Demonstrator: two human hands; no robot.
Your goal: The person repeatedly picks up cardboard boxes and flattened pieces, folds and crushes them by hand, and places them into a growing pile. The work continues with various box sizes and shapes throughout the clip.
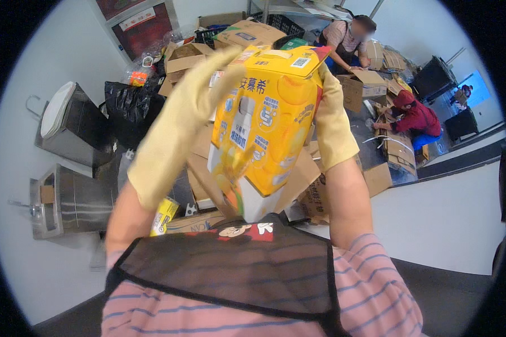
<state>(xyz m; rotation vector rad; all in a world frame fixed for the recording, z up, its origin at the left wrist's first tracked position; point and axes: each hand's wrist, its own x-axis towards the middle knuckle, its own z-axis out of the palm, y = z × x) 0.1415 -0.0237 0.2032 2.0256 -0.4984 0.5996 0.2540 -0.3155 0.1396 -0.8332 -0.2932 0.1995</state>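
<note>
left fingers [224,59] blurred beside yellow carton [284,106]

Tall yellow carton [281,121], aloft and tilted

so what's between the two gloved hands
In the head view, a yellow box lies between the left hand and the right hand; the left is blurred, so whether it touches the box is unclear.

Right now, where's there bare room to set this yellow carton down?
Dark floor looks bare between your right striped sleeve and the white panel. Beyond the yellow carton, it's crowded: cardboard boxes, black plastic bag, co-workers.
</note>
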